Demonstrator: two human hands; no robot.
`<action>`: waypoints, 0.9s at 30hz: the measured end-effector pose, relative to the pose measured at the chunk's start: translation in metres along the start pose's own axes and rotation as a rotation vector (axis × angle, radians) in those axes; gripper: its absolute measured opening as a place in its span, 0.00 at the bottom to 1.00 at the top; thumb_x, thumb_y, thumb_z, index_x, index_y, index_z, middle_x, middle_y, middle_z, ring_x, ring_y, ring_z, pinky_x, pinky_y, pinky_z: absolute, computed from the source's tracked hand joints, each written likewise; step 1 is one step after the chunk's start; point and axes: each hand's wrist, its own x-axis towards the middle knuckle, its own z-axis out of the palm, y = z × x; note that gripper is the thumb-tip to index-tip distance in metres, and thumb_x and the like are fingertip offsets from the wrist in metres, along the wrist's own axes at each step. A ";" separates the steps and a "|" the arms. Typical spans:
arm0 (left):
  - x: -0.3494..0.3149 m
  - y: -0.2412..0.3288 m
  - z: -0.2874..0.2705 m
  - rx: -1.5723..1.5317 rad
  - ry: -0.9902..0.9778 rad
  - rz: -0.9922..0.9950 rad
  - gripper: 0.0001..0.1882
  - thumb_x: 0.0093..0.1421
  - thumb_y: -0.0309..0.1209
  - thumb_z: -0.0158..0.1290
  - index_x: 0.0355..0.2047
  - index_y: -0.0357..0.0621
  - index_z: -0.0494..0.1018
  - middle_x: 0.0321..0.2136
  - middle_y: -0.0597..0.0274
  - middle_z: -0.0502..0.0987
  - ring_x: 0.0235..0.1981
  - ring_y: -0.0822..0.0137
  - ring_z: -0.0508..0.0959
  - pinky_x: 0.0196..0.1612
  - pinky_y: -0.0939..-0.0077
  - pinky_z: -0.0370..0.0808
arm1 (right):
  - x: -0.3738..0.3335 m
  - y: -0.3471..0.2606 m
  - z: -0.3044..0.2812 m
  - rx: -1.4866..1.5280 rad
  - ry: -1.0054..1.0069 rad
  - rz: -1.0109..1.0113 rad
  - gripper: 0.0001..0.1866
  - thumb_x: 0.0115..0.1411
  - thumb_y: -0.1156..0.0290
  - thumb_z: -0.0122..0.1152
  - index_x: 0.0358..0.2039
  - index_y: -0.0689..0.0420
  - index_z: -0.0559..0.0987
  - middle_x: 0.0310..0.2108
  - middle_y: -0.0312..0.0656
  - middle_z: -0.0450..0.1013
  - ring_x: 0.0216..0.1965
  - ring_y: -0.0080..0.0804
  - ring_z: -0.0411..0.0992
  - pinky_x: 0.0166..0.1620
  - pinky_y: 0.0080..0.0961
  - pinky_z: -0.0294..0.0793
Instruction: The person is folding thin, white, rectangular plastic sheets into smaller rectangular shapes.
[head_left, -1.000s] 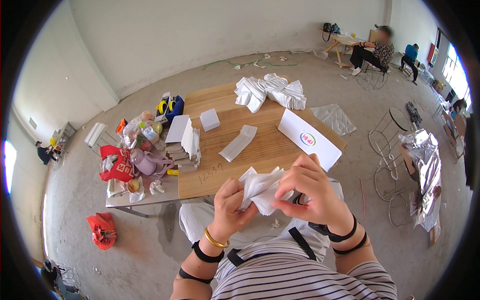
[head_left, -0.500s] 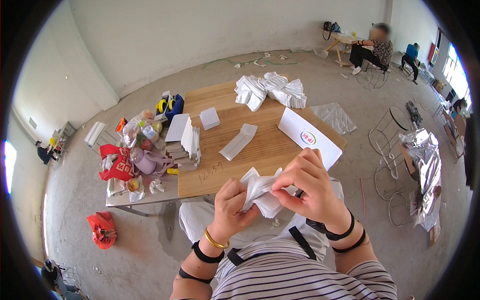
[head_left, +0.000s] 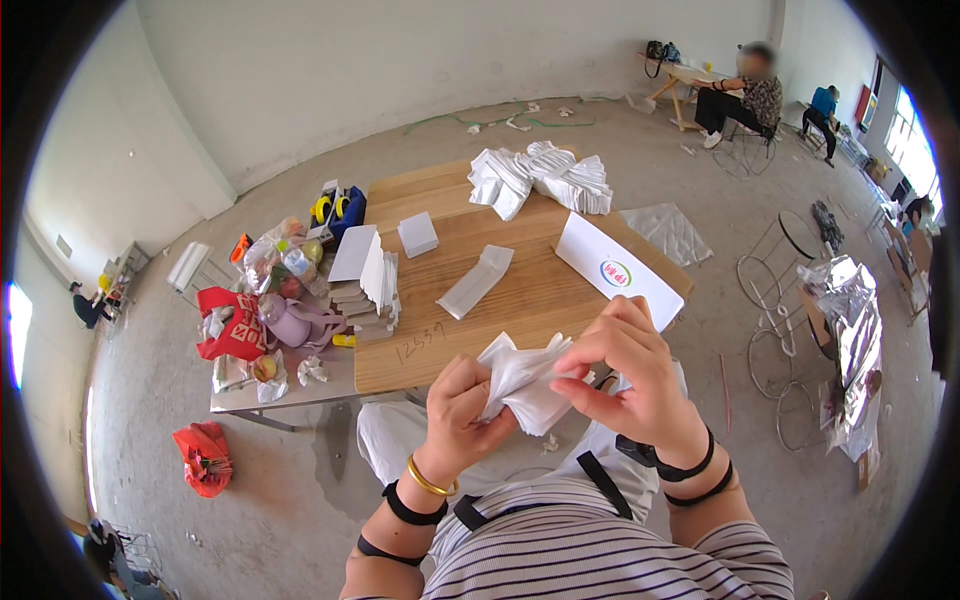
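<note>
From the held bundle, the wooden table (head_left: 540, 290) is seen toward twelve o'clock, with a white heap (head_left: 540, 180) laid across its far end. A printed white card (head_left: 620, 272) is seen toward one o'clock. At eight o'clock, the bundle of white sheets (head_left: 525, 385) is gripped by the closed left hand (head_left: 462, 405); at three, the right hand (head_left: 640, 375) is half-curled, thumb and forefinger nearly together at its edge; whether anything is pinched cannot be told. Toward eleven, a flat white sleeve (head_left: 477, 283) is laid.
</note>
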 end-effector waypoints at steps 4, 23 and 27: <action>0.000 0.003 0.000 0.038 -0.035 0.004 0.12 0.35 0.22 0.63 0.18 0.38 0.70 0.23 0.60 0.70 0.23 0.60 0.68 0.25 0.69 0.65 | 0.003 0.005 0.006 -0.089 0.053 -0.058 0.13 0.46 0.73 0.73 0.31 0.46 0.80 0.28 0.27 0.68 0.33 0.28 0.63 0.39 0.28 0.58; 0.002 0.002 0.000 0.027 -0.026 0.024 0.13 0.34 0.22 0.64 0.17 0.39 0.69 0.22 0.61 0.69 0.23 0.60 0.68 0.25 0.69 0.66 | 0.002 0.005 0.006 -0.037 0.049 -0.031 0.13 0.45 0.73 0.73 0.30 0.47 0.80 0.31 0.30 0.67 0.35 0.33 0.62 0.41 0.29 0.60; 0.002 0.003 -0.001 0.049 -0.053 0.050 0.13 0.33 0.22 0.63 0.16 0.39 0.68 0.23 0.61 0.69 0.23 0.60 0.69 0.25 0.69 0.66 | 0.003 0.006 0.006 -0.037 0.020 -0.051 0.13 0.45 0.74 0.73 0.31 0.47 0.80 0.30 0.30 0.66 0.35 0.33 0.62 0.41 0.29 0.60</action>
